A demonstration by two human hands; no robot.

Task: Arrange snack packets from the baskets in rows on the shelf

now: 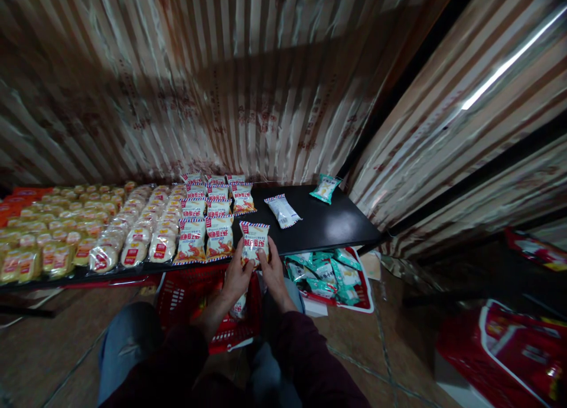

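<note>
Your two bare hands hold a white plastic snack packet with red lettering and a striped top seal at the front edge of the long, black, smooth-topped table; you cannot tell from this view whether the packet touches the tabletop. Your left hand grips its left side and your right hand its right side, both thumbs on the printed face near its lower end. The packet's long axis runs away from you, roughly square to the front edge, with the striped seal toward the back edge. Just to its left stand the rows of matching red-lettered white packets, their long axes nearly parallel to it; your left hand is the nearer to these. The shortest row, at the right, begins beyond the held packet, slightly left of it, toward the back edge. To the right and farther back, a white packet with its plain, finely printed side up lies aslant, nearer your right hand. A shiny teal packet lies by the back right corner, well apart from both hands.
</note>
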